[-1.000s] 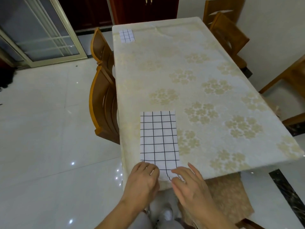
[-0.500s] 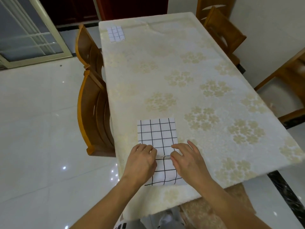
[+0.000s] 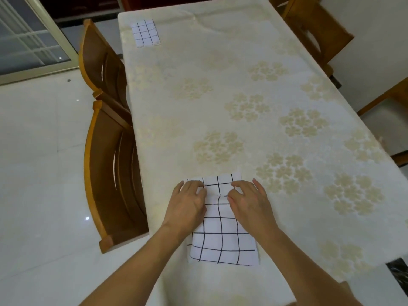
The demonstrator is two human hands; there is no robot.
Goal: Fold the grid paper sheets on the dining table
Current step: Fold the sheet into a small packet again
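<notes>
A white sheet with a black grid (image 3: 223, 241) lies near the front edge of the dining table (image 3: 242, 85). Its near half is turned over onto the far half, and the turned edge lies just short of the far edge. My left hand (image 3: 187, 206) pinches the left end of that turned edge. My right hand (image 3: 251, 204) pinches the right end. A strip of the bottom layer shows beyond my fingers. A second, smaller grid sheet (image 3: 145, 33) lies flat at the far left corner of the table.
A cream tablecloth with pale flower prints covers the table. Two wooden chairs (image 3: 110, 173) stand along the left side, more chairs (image 3: 313, 32) at the far right. White tiled floor lies to the left.
Both hands have carried the near edge of the sheet away from me, from the table's front edge almost to the sheet's far edge. The camera has moved closer over the table.
</notes>
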